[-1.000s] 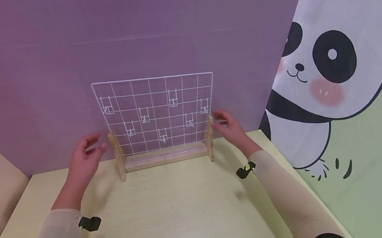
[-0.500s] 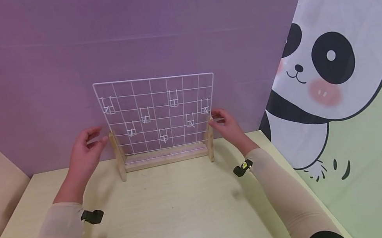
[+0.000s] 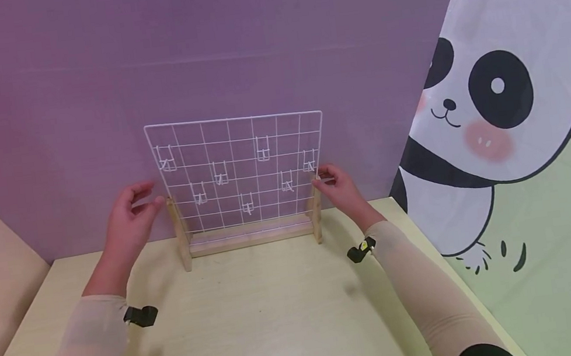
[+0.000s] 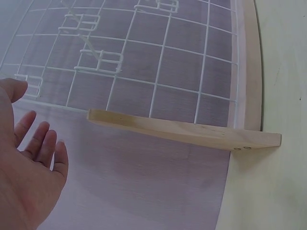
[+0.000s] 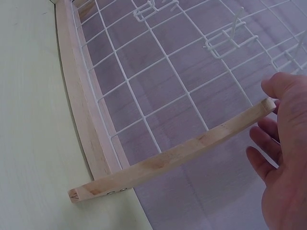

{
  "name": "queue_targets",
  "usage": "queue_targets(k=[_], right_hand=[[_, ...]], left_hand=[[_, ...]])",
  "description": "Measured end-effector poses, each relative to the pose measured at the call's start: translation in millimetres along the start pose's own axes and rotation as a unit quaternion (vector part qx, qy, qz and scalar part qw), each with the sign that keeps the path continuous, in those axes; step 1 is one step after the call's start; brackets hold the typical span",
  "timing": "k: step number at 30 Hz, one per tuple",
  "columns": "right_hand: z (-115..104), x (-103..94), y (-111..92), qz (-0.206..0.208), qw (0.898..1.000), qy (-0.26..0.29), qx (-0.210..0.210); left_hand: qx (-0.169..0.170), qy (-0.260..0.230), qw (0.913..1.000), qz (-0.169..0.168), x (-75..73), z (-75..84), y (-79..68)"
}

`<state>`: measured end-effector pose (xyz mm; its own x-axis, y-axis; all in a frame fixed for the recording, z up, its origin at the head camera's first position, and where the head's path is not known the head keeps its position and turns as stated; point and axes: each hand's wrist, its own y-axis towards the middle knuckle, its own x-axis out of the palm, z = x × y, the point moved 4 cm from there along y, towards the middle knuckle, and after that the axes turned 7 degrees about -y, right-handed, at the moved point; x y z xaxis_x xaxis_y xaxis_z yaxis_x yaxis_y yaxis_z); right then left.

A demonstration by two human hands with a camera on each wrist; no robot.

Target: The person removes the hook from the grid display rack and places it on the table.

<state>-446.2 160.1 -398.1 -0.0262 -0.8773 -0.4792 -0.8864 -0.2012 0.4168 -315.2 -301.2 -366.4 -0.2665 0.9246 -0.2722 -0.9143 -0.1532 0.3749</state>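
Note:
A white wire grid panel (image 3: 242, 168) stands upright in a wooden stand (image 3: 250, 240) at the back of the table. Several small white wire hooks (image 3: 263, 154) hang across the grid. My left hand (image 3: 129, 222) hovers just outside the grid's left edge, fingers loosely bent and apart from it. In the left wrist view that hand (image 4: 31, 167) is beside the top of the left wooden post (image 4: 168, 129). At the right post's top is my right hand (image 3: 340, 189), thumb in front and fingers behind. In the right wrist view its fingers (image 5: 266, 139) look relaxed; contact is unclear.
The pale wooden table (image 3: 259, 322) spreads out in front of the stand. A purple backdrop (image 3: 228, 43) rises close behind the grid. To the right is a green wall panel with a panda drawing (image 3: 471, 139). Each sleeve carries a small black wrist camera (image 3: 141, 316).
My left hand has moved slightly up and to the right, nearer the grid's left edge. The right hand has come slightly closer to the right post. The stand keeps its place.

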Motion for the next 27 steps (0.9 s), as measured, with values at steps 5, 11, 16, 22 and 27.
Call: queue_targets(k=[5,11,16,22,27], right_hand=[[3,0.5,0,-0.001,1.000,-0.001,0.024],[4,0.7,-1,0.000,1.000,0.007,0.027],[5,0.5,-3,-0.007,0.999,0.013,0.044],[11,2.4,0,-0.005,0.998,0.038,0.044],[10,2.7,0,-0.005,0.998,0.046,0.050]], left_hand=[[0.001,-0.004,1.0000,0.003,-0.2,1.9,3.8],[0.008,-0.005,0.9999,0.006,0.8,6.3,7.2],[0.012,-0.014,0.9998,0.003,1.6,10.3,9.2],[0.019,-0.032,0.9992,0.013,4.5,16.7,10.4],[0.030,-0.030,0.9988,0.024,6.0,23.8,12.5]])
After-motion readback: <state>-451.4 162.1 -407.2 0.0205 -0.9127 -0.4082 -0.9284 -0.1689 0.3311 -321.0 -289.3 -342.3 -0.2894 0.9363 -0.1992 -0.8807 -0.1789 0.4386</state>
